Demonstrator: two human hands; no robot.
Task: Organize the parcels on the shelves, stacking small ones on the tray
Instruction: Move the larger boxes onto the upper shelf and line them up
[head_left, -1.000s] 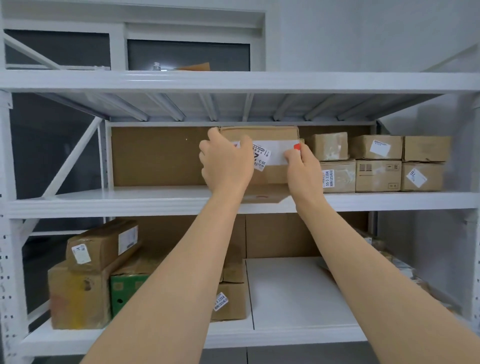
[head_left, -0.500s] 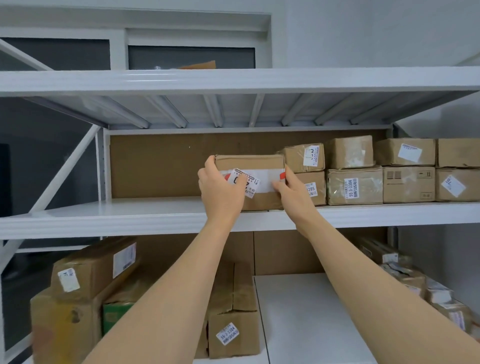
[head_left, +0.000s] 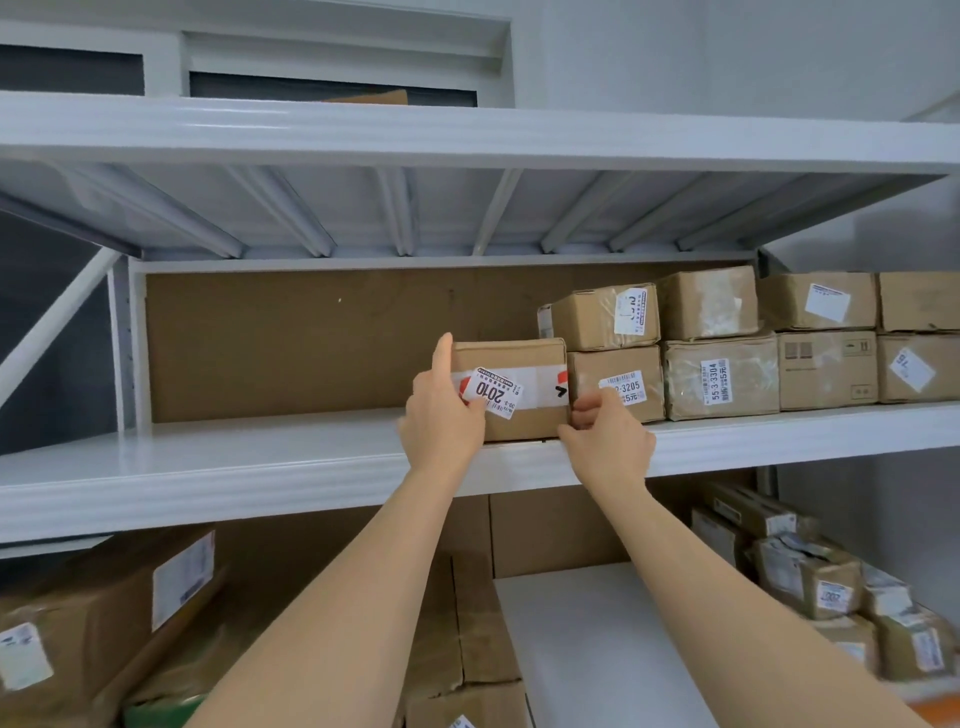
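Head view: left hand (head_left: 445, 415) and right hand (head_left: 605, 441) grip parcel (head_left: 519, 410) at shelf (head_left: 260, 462) edge

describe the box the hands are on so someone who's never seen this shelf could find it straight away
Look at the middle shelf of the white rack, at the row of cardboard boxes on its right half. The box is the leftmost one, at the front edge, between the left hand and right hand. Only it has white-and-red tape and a tilted label reading 2010.

The small brown parcel (head_left: 514, 389) stands flat on the shelf (head_left: 260, 457), held between both hands. Its white label reads 2010. More parcels (head_left: 717, 374) sit touching its right side.
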